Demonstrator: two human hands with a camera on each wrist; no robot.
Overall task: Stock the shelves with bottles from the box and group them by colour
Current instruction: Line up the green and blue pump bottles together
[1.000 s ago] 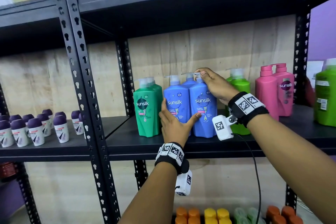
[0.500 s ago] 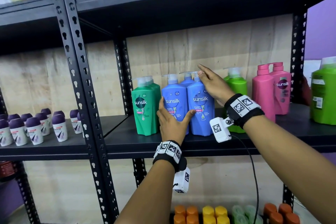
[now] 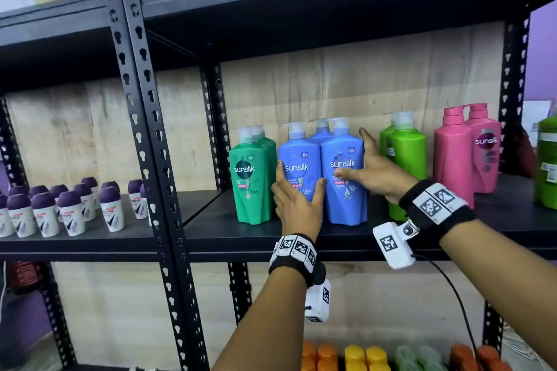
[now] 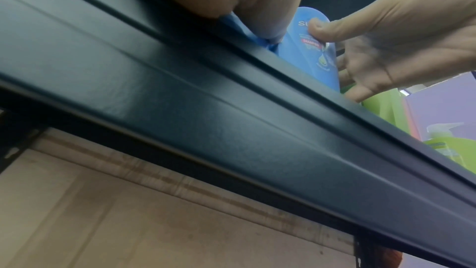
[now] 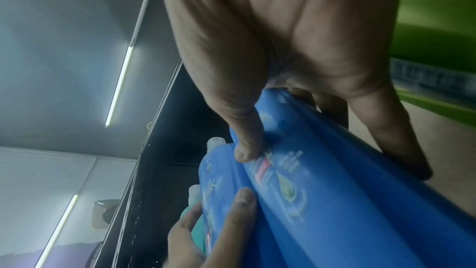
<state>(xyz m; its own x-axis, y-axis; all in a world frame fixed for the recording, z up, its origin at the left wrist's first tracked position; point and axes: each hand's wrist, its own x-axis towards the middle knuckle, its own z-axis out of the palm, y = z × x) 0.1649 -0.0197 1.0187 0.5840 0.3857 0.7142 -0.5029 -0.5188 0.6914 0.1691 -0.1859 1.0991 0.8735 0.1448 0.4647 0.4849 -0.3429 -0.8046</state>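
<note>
Three blue Sunsilk pump bottles stand together on the black shelf (image 3: 391,238). My left hand (image 3: 300,181) grips the front left blue bottle (image 3: 297,156) low down, thumb on its right side and fingers on its left. My right hand (image 3: 357,156) holds the front right blue bottle (image 3: 346,202), with the thumb on the label and the fingers up its right side. The third blue bottle (image 3: 322,133) stands behind them. In the right wrist view the thumb (image 5: 247,146) presses the blue bottle (image 5: 347,180). The left wrist view shows mostly the shelf edge (image 4: 231,99).
Dark green bottles (image 3: 251,175) stand just left of the blue ones, with lime green bottles (image 3: 407,159) and pink bottles (image 3: 455,156) to the right. Small purple-capped bottles (image 3: 60,208) fill the left bay. Orange and yellow caps (image 3: 364,355) show on the shelf below.
My right hand has come down from the pump top to the side of the front right blue bottle, thumb now on its label. My left hand has stayed on the left blue bottle.
</note>
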